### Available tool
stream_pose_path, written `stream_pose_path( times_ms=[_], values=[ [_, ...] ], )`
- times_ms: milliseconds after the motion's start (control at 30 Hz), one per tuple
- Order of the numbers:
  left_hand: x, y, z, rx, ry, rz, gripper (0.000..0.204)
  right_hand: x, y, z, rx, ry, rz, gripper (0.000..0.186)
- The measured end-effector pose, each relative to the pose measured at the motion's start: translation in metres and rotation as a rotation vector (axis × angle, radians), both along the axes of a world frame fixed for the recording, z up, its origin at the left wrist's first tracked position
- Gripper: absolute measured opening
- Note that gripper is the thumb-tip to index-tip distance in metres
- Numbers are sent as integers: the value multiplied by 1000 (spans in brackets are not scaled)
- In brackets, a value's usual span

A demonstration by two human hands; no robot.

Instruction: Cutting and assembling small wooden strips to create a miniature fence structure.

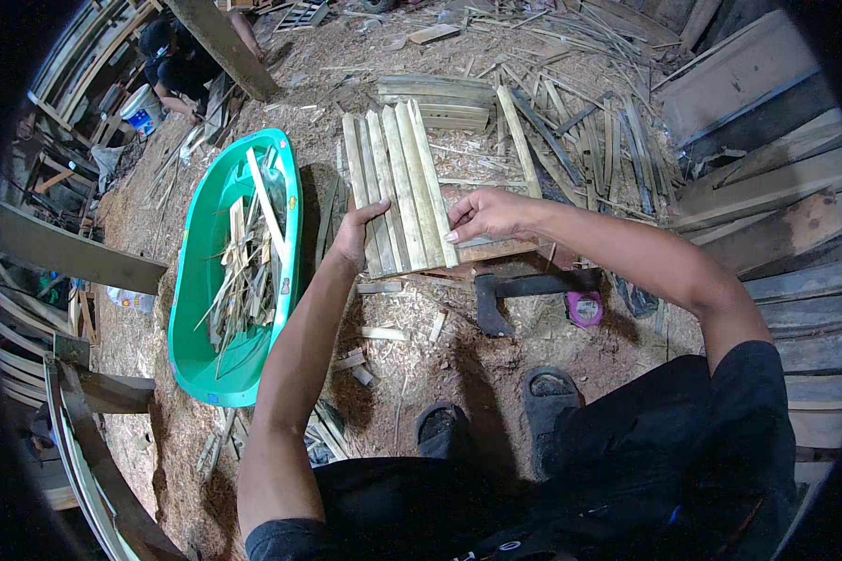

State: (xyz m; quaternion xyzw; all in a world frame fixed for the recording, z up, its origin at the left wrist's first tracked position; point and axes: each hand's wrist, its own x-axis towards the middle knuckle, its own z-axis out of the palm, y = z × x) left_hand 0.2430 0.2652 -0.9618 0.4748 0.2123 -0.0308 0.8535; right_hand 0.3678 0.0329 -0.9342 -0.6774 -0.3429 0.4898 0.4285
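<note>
Several pale wooden slats with pointed far ends (405, 187) lie side by side on a low wooden block (500, 250) in front of me. My left hand (354, 234) grips the slats at their left edge, thumb on top; its other fingers are mostly hidden. At the right side, my right hand (485, 215) is closed, thumb and fingers pinching the near end of the rightmost slat (430, 168). Another slat (517, 140) lies apart, farther right.
A green plastic tub (182, 309) holding wood offcuts (243, 271) stands at left. Near my sandals (550, 411) are a dark L-shaped tool (491, 304) and a pink tape measure (585, 309). More slats (435, 98) lie beyond. Another person (178, 65) crouches far left, near a post (223, 47).
</note>
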Motion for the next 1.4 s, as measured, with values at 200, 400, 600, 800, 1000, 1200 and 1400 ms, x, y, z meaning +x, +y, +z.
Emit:
stream_pose_path(
  times_ms=[200,400,600,800,1000,1200,1400],
  values=[
    [16,8,-14,60,-6,38,50,16,5,-3,-9,-116,5,20],
    [42,23,-10,543,23,187,39,52,12,11,259,-149,-244,22],
    [60,37,-14,1236,138,158,44,52,4,17,119,-284,-489,35],
    [74,18,-21,1658,152,-62,57,72,-23,-4,169,-331,-434,19],
    [70,-52,-15,1965,64,-91,50,83,-59,-9,235,-78,-597,17],
    [95,-115,13,1955,-722,-70,48,75,-79,3,268,-14,-523,23],
    [140,-124,5,1673,-742,-355,40,83,-95,-19,344,-15,-780,27]
  ],
)
